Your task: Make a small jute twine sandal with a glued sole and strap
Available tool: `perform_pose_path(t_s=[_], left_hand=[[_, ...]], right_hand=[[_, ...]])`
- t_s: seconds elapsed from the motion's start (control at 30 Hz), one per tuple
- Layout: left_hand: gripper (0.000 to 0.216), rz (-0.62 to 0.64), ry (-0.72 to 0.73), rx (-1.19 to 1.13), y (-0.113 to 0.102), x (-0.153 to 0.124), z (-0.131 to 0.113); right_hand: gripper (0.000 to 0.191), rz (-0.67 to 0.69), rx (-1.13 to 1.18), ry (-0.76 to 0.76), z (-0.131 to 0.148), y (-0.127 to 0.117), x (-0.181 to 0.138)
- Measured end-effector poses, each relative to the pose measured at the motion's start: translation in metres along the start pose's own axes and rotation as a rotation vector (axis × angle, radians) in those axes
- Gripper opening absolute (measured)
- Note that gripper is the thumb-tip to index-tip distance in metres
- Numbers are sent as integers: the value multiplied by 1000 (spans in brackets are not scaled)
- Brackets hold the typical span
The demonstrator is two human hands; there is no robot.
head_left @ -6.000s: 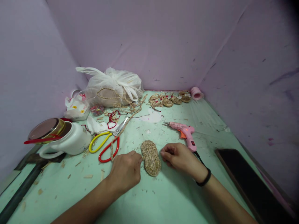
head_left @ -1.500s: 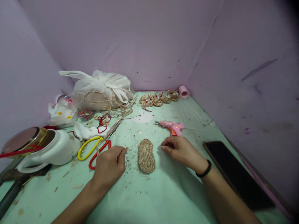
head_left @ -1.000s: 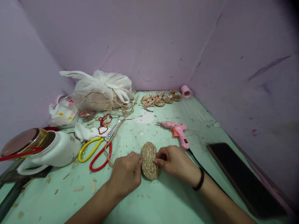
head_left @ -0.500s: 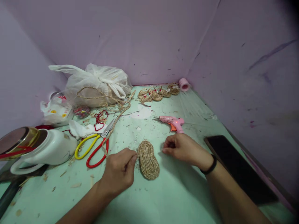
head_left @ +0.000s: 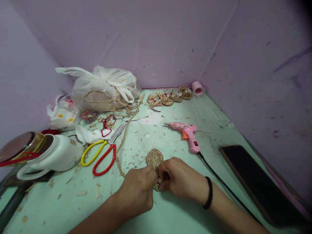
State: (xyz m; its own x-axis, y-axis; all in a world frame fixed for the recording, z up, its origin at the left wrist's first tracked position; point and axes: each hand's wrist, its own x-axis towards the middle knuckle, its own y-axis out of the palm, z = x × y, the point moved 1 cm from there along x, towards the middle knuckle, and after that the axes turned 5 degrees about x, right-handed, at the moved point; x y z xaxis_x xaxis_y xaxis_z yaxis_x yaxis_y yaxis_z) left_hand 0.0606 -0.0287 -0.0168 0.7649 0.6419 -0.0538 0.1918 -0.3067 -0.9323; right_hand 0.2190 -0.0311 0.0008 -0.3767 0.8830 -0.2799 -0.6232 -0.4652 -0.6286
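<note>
Sole, an oval coil of braided jute, lies flat on the green table near its front middle. Only its far, rounded end shows, because both hands cover the near end. The left hand is curled shut against the near left edge, with its fingertips tucked under the knuckles and out of sight. The right hand pinches the near right edge between thumb and bent fingers. The two hands meet over the sole, knuckles almost touching. A black band circles the right wrist.

A loose braid runs from the left hand's side away across the table toward the far left. Just beside it lie scissors with one yellow and one red handle, their blades pointing away. Right of the sole and a little farther off lies a pink glue gun, nozzle to the left, with its black cord trailing toward the near right. Beyond the cord, at the right edge, lies a dark phone.

On the left, a white jug lies on its side next to a gold-rimmed tin. Behind the scissors are red thread and a knotted white bag. Small jute pieces sit in a row by the back wall, with a pink roll at their right end.
</note>
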Motion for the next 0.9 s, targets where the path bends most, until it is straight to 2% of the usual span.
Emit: perform_pose_path(t_s=[0.1, 0.17, 0.27, 0.37, 0.5, 0.63, 0.73, 0.9], left_hand=[[15, -29, 8, -65, -3, 1, 2], [17, -65, 26, -152, -5, 1, 4], [25, -150, 34, -289, -12, 0, 9], [23, -323, -55, -366, -21, -3, 16], [20, -553, -276, -337, -28, -7, 28], [22, -619, -355, -278, -25, -5, 38], [22, -637, -332, -232, -19, -1, 42], [20, -647, -332, -216, -12, 6, 48]], right_hand=[[3, 103, 147, 4, -4, -12, -4], [8, 114, 230, 34, -11, -24, -5], [17, -37, 329, 115, -24, -38, -4], [16, -214, 317, 157, -33, -44, -1], [21, -428, 254, 57, -30, -45, -1], [19, -686, 389, -26, -21, -45, -4], [19, -741, 464, -41, -19, -43, -2], [19, -749, 350, -125, -23, -36, 4]])
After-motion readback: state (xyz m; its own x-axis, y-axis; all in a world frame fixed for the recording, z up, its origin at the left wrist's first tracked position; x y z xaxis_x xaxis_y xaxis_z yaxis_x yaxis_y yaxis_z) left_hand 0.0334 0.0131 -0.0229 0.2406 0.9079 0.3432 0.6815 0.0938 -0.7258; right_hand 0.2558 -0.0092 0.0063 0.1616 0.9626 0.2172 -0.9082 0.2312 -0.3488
